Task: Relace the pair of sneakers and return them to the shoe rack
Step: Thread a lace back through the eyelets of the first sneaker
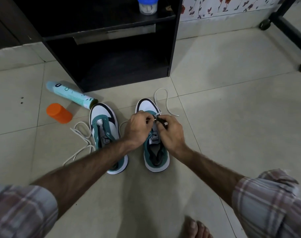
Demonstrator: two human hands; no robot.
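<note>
Two teal, white and navy sneakers stand side by side on the tiled floor, toes pointing away from me. The left sneaker [104,127] has bare eyelets, and its white lace [81,143] lies loose on the floor to its left. Over the right sneaker [154,152] both hands meet near the lowest eyelets. My left hand [137,128] pinches the white lace [165,102] there, and my right hand [171,133] pinches the lace end beside it. The rest of that lace loops out past the toe.
A black shoe rack [112,40] with bare lower shelves stands just beyond the shoes; a blue-lidded jar [147,5] sits on its upper shelf. A pale blue spray can [70,94] and an orange cap [59,113] lie at left. A black wheeled frame [290,30] stands at right. My bare foot [196,228] shows below.
</note>
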